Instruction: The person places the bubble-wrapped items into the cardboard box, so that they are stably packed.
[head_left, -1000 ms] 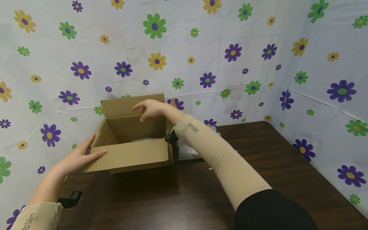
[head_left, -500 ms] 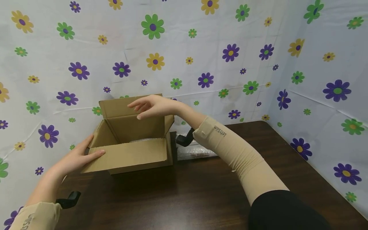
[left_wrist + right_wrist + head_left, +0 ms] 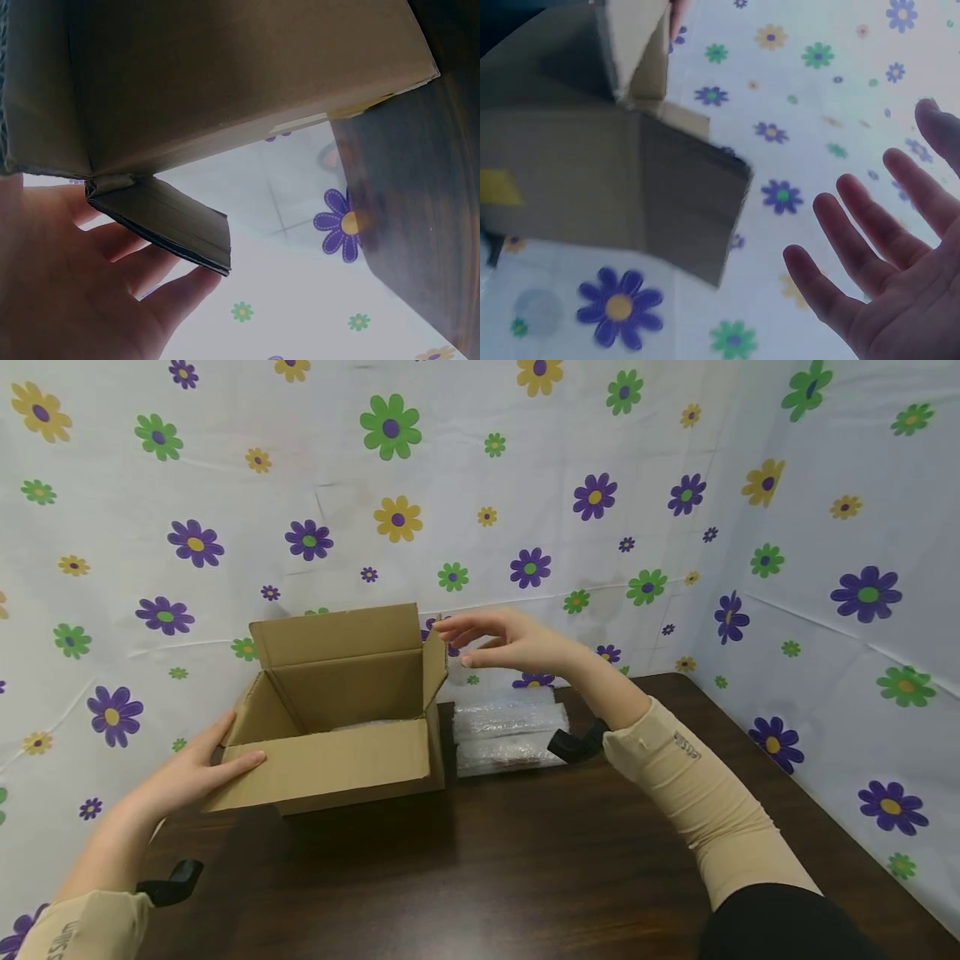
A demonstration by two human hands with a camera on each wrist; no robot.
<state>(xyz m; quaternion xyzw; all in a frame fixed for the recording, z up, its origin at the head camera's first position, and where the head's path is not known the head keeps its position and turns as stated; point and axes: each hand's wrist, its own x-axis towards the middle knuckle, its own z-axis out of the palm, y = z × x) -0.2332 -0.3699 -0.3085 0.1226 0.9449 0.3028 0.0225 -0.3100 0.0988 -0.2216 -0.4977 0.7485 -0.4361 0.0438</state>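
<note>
Box open on top, entry possible from above; raised right flap stands between opening and right hand; left hand occupies left front corner; wrapped packs obstruct right side.

Cardboard box: one
Box flaps: four, one to each side
Bubble-wrapped packages beside the box: at least two; overlap hides the exact count
Wrapped contents of the box: at least one piece visible; full number cannot be told
Left hand: one
Right hand: one
Beige sleeves: two
Black wrist mounts: two
Table: one
Flowered cloth walls: two
</note>
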